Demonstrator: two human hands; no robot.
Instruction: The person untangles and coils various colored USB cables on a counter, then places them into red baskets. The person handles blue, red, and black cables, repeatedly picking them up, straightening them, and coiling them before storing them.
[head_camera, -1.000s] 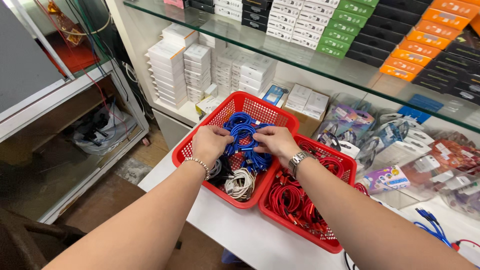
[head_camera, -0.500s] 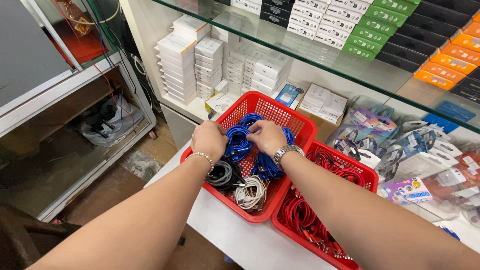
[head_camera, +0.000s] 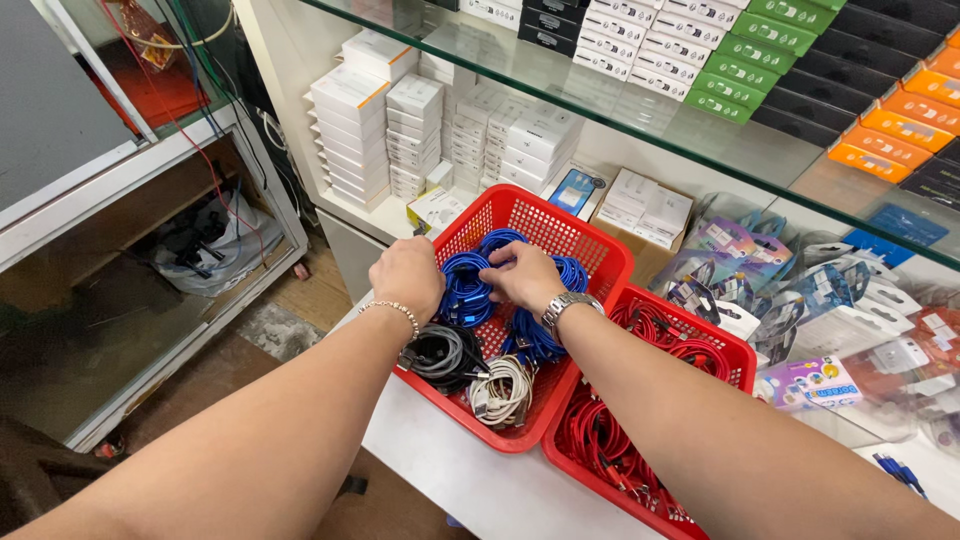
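Over the red basket's (head_camera: 600, 262) far half, both hands, left (head_camera: 407, 276) and right (head_camera: 522, 277), sunk close together into coiled blue cables (head_camera: 468, 290), fingers buried, grip impossible to tell, grey (head_camera: 440, 352) and white coils (head_camera: 503, 388) sorted at its near edge.

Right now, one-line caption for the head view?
Both hands, left hand and right hand, on blue cable coils in a red basket.

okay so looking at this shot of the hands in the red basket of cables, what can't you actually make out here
Head view only:
- Fingertips of the left hand and right hand: buried in the blue cables, so any grip is unclear.
- Floor of the red basket: covered by blue, black and white cable bundles.
- Second red basket: its near end is cut off by the bottom edge.
- Lettering on the white boxes: too small.
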